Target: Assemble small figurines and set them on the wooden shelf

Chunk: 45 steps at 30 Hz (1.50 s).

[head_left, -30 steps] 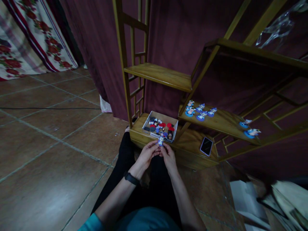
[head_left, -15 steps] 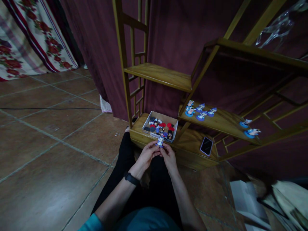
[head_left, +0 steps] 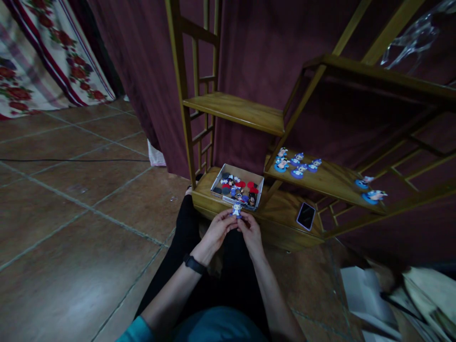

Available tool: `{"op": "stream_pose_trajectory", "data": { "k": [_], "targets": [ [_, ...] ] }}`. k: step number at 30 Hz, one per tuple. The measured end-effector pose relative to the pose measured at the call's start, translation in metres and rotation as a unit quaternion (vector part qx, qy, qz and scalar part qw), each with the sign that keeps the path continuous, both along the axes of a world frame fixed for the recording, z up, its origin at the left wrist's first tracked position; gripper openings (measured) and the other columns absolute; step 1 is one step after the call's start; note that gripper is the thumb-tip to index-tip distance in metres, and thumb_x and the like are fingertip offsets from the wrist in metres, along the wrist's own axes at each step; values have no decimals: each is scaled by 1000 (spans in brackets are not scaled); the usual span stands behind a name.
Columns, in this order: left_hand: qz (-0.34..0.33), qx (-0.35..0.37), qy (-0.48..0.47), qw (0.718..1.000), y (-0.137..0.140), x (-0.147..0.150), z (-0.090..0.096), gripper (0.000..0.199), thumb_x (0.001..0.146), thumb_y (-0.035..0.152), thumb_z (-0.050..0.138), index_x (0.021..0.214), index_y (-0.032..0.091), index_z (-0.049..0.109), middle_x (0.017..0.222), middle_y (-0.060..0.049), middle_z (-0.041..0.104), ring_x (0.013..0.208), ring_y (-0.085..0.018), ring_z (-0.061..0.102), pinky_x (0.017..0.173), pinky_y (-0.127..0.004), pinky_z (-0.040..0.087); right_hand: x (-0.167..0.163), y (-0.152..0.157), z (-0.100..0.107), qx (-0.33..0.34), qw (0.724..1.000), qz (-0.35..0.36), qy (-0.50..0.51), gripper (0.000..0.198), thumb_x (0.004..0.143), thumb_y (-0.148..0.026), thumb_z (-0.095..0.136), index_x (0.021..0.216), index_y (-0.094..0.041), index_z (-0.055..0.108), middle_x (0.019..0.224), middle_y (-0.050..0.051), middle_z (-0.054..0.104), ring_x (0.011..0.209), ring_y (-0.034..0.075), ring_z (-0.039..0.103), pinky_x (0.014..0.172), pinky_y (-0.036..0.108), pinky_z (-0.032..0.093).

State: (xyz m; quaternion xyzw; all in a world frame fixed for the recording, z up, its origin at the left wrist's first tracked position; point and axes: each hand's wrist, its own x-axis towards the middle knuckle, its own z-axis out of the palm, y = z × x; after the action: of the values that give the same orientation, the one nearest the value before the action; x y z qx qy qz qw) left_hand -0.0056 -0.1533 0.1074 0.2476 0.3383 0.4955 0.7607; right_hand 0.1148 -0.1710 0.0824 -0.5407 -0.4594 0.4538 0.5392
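A small white and purple figurine (head_left: 236,209) stands upright on a purple base between my two hands, just in front of the box. My left hand (head_left: 220,229) grips the base from the left, a dark band on its wrist. From the other side, the fingers of my right hand (head_left: 250,232) are closed on the same base. Beyond them a shallow cardboard box (head_left: 216,182) holds loose figurine parts and several red, black and purple discs.
Several finished-looking figurines (head_left: 298,170) stand on the raised shelf (head_left: 331,183), with two more figurines (head_left: 373,196) at its right end. A phone (head_left: 305,216) lies on the lower wooden board. White boxes (head_left: 366,294) and a pale bag (head_left: 431,294) sit on the floor at right.
The figurine is slightly more upright between my fingers. Both hands have stayed in nearly the same place.
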Motion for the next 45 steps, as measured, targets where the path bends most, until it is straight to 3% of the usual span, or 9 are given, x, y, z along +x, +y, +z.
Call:
{"op": "stream_pose_trajectory", "data": {
  "k": [11, 32, 45],
  "targets": [
    [34, -1, -1, 999, -1, 1, -3, 28, 65, 16, 72, 90, 14, 60, 82, -6, 66, 76, -15, 63, 75, -29, 50, 0, -2, 4, -2, 1000, -1, 3, 33, 73, -37, 59, 103, -23, 60, 96, 5, 64, 82, 18, 60, 60, 27, 51],
    [34, -8, 32, 999, 1, 0, -1, 31, 63, 15, 74, 93, 13, 65, 87, -7, 66, 74, -12, 62, 72, -24, 47, 3, 1, -5, -13, 999, -30, -7, 32, 72, -40, 59, 98, -22, 62, 92, 4, 63, 73, 15, 57, 55, 25, 52],
    [63, 36, 63, 995, 0, 2, -2, 31, 60, 19, 75, 88, 15, 61, 82, -3, 64, 72, -11, 60, 69, -23, 46, 2, 0, 1, -11, 999, -32, -4, 29, 73, -38, 57, 98, -22, 61, 96, 4, 62, 75, 15, 58, 57, 26, 52]
  ]
}}
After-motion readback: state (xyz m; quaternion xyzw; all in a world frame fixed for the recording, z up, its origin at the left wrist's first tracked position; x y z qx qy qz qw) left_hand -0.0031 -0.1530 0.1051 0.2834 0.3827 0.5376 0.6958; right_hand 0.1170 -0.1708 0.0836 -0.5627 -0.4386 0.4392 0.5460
